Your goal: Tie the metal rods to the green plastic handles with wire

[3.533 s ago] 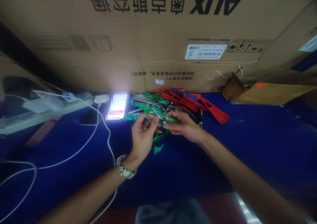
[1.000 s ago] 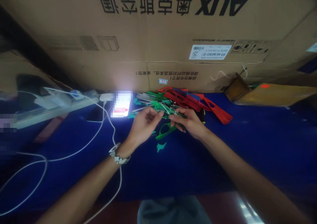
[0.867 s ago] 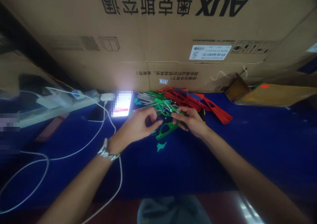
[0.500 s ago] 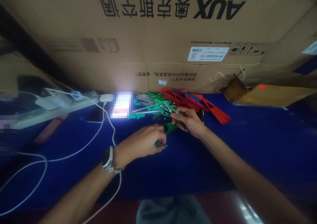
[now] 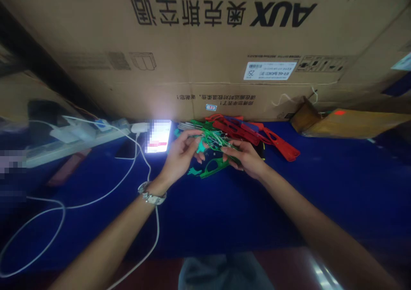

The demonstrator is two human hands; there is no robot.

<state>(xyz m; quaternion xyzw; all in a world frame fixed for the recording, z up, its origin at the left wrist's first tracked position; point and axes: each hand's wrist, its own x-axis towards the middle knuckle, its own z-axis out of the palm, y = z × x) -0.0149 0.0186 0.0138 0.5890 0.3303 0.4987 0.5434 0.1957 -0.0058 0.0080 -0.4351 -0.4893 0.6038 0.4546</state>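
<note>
My left hand [image 5: 179,156], with a watch on its wrist, pinches a small teal plastic piece [image 5: 201,146] between its fingertips. My right hand [image 5: 246,158] is closed on a green plastic tool [image 5: 215,166] with thin wire around it; its looped handle hangs down to the left. The two hands almost meet over the near edge of a pile of green and red plastic tools [image 5: 236,131] with metal rods. Another small teal bit [image 5: 192,171] lies on the cloth by the green handle.
A lit phone [image 5: 158,136] lies left of the pile. A power strip [image 5: 75,132] and white cables [image 5: 128,176] run across the left of the blue cloth [image 5: 337,183]. A big cardboard box [image 5: 205,50] walls the back; a brown package [image 5: 349,123] lies right.
My left hand dropped to the cloth, took up the small teal piece lying below the pile, and brought it back up beside my right hand. My right hand has kept its hold.
</note>
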